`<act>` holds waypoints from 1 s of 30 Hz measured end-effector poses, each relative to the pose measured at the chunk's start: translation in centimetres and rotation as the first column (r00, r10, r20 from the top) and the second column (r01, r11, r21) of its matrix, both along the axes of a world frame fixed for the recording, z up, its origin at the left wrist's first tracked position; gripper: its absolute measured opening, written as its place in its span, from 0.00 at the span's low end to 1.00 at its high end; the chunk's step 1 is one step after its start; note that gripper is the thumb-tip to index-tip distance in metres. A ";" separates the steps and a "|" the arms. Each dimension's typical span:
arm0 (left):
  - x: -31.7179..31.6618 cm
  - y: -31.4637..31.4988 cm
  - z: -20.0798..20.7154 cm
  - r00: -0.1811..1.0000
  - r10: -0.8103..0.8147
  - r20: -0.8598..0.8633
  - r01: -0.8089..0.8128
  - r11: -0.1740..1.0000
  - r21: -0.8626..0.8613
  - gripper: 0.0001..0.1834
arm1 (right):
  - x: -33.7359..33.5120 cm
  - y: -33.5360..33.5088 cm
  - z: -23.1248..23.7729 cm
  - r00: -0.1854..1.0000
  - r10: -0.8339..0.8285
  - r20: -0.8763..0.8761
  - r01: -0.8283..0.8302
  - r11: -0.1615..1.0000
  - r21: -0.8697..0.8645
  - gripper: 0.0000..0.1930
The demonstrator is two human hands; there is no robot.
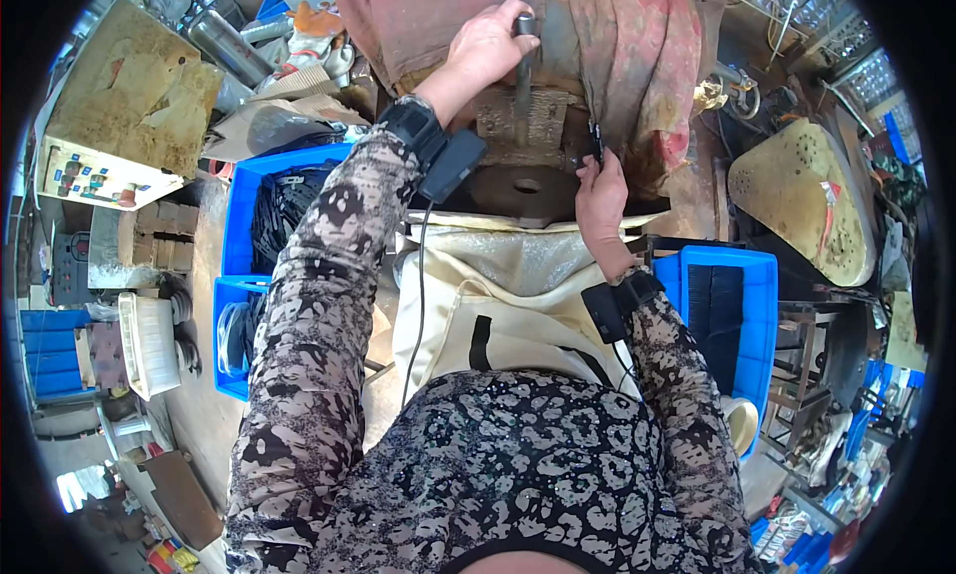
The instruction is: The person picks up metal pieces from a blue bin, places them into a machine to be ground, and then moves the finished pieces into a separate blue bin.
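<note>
We've got the dark upright rod point(523, 94) at top centre, beyond a dark plate point(478, 190) with a round hole. Left hand point(488, 44) is curled round the rod's top end. Right hand point(603, 198) is narrow, pinching a slim dark piece point(597, 139) just right of the rod; exact type too small to tell. Stained reddish cloth point(642, 36) drapes behind. Blue bins stand either side of us: left bin point(239, 221), right bin point(762, 315), both holding black material.

Over the feed I'm seeing smooth, glossy plastic on the bins point(761, 315) — and matt, rumpled cloth in the drape point(637, 36) — while the lever point(523, 86) is showing smooth metal and the plate point(483, 191) is looking dull.
</note>
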State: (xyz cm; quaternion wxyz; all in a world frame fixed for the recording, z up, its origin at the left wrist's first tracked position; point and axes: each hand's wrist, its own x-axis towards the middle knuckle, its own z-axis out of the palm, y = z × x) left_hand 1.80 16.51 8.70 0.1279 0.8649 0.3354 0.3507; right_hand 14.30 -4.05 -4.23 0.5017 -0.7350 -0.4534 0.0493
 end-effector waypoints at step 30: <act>-5.2 -13.2 -7.5 0.544 0.165 0.822 0.839 -0.116 -0.532 0.05 | -2.0 -3.1 8.0 0.102 0.408 -0.907 -0.669 0.703 0.241 0.10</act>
